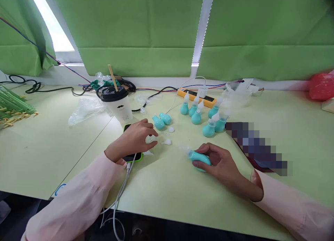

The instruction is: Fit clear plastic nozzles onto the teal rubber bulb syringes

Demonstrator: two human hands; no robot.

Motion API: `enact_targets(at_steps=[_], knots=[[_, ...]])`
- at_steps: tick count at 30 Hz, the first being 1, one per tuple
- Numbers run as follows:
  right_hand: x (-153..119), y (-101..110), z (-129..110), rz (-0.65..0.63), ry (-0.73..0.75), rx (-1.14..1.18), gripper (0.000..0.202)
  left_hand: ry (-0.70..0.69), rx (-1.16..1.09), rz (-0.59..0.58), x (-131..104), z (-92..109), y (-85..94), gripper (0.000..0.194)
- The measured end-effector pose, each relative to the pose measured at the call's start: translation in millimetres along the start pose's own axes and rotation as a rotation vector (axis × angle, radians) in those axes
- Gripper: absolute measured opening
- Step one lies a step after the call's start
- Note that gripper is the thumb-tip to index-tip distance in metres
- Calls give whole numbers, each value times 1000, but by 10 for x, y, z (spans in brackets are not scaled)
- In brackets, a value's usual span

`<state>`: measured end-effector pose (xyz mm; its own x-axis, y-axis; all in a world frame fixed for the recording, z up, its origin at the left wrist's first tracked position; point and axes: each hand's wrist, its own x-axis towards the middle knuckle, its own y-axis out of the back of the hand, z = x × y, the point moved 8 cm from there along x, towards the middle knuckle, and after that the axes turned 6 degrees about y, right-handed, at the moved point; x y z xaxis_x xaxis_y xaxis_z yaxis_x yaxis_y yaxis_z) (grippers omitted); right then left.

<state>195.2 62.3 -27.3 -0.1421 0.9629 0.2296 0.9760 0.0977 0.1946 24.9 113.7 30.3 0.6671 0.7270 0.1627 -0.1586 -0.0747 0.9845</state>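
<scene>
Your right hand (219, 161) is closed around a glossy turquoise plastic bulb-shaped bottle (200, 158), thumb along the near side and fingers over the far side. The bottle is tipped onto its side, low over the pale green tabletop (161, 192), with its neck towards your left hand (139, 134). Something clear shows at the mouth, too faint to make out well.

Your left hand is half open in a loose curve, thumb and forefinger tips apart. A clear curved plastic piece (150, 139) shows in that gap; I can't tell whether you are touching it.

To do this well, keep the right grip back on the body, as you have it, so the neck is free. Press only enough to stop it rolling (smooth, rounded plastic like this would probably slip). With your left, pinch by the edge, using fingertips rather than the whole hand. Mind the translucent white plastic scrap (167, 142) and the small round white piece (171, 129) just beyond your left fingertips; a sleeve or knuckle could brush them away. Keep your left wrist from dragging the black phone with a green edge (134, 158) beneath it.
</scene>
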Motion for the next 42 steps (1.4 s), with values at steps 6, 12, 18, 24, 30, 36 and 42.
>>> enact_targets(at_steps=[6, 12, 18, 24, 30, 36, 42], knots=[[-8, -1, 22, -21, 20, -77, 23, -41, 132, 65, 65, 256, -317, 29], [-2, -21, -57, -67, 98, -174, 22, -71, -37, 185, 31, 357, -313, 20], [-17, 22, -187, -43, 236, -360, 24, -54, -686, 222, -67, 445, -153, 19], [-54, -18, -240, -57, 310, -419, 23, 29, -1021, -22, -51, 440, -314, 28], [-45, -3, -211, -37, 275, -467, 19, -19, -1066, -152, -34, 478, -390, 31], [-80, 0, -206, -15, 357, -452, 23, 129, -1336, -188, -18, 408, -462, 26], [-141, -37, -233, -11, 459, -459, 24, 241, -1432, -194, -46, 364, -527, 19]])
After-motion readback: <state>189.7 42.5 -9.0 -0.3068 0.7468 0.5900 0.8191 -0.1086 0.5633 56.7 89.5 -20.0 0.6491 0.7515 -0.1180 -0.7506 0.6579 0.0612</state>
